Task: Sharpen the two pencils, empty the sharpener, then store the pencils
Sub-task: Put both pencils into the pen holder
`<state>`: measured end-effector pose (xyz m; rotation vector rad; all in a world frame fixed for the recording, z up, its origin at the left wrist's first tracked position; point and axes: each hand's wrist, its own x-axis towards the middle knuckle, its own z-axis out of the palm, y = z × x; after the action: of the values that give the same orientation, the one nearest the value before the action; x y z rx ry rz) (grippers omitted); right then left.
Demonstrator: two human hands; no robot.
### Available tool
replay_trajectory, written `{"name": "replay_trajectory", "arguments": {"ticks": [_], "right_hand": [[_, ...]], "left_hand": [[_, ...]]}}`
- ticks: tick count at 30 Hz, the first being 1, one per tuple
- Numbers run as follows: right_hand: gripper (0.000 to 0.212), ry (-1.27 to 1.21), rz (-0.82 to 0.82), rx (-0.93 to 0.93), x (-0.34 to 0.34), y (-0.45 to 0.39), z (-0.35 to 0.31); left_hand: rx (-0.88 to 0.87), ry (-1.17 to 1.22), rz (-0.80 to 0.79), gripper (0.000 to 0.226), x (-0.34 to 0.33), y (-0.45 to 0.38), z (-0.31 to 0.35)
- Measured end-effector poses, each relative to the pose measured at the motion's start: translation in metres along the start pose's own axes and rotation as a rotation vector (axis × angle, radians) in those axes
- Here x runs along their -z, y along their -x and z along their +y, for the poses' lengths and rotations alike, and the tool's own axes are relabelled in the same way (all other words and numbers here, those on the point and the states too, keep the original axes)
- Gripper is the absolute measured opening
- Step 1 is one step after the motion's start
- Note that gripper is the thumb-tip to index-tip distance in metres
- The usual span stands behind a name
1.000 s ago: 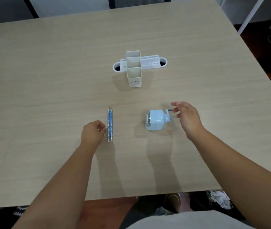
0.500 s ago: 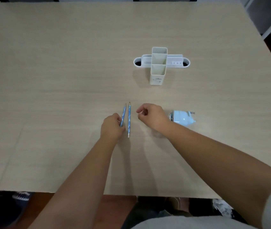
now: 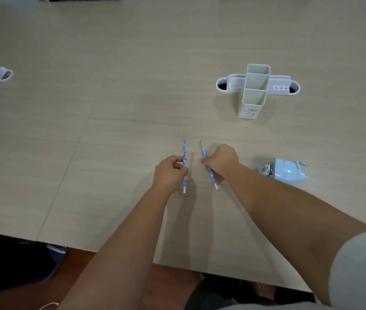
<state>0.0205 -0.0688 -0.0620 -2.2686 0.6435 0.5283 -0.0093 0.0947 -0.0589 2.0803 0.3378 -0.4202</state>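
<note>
Pale worktop (image 3: 110, 108) below; left hand (image 3: 169, 173) and right hand (image 3: 221, 161) each pinched one pencil; sharp tips risked snapping if knocked.

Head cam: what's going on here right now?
A person sits at a wooden table, one blue pencil in each hand. The left hand holds the left pencil; the right hand holds the right pencil. Both tips point away. The light-blue crank sharpener lies untouched to the right, and the white desk organizer stands beyond it.
</note>
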Motion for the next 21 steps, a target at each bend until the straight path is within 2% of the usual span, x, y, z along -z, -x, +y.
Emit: {"name": "replay_trajectory", "arguments": {"ticks": [4, 8, 11, 17, 21], "right_hand": [[0.018, -0.374, -0.076, -0.035, 0.015, 0.004, 0.008], [0.004, -0.621, -0.014, 0.055, 0.049, 0.006, 0.007], [0.022, -0.645, 0.053, 0.086, 0.081, 0.002, 0.008], [0.008, -0.651, 0.245, 0.135, 0.15, -0.008, 0.01], [0.007, -0.62, 0.372, 0.206, 0.183, -0.026, 0.006]], "left_hand": [[-0.019, 0.095, -0.05, 0.014, 0.0, -0.006, 0.013], [-0.068, 0.14, -0.088, 0.009, -0.008, -0.015, 0.043], [-0.132, 0.145, -0.113, 0.007, -0.018, -0.023, 0.077], [-0.31, 0.079, -0.134, 0.008, -0.043, -0.047, 0.159], [-0.389, 0.033, -0.084, 0.002, -0.057, -0.067, 0.199]]}}
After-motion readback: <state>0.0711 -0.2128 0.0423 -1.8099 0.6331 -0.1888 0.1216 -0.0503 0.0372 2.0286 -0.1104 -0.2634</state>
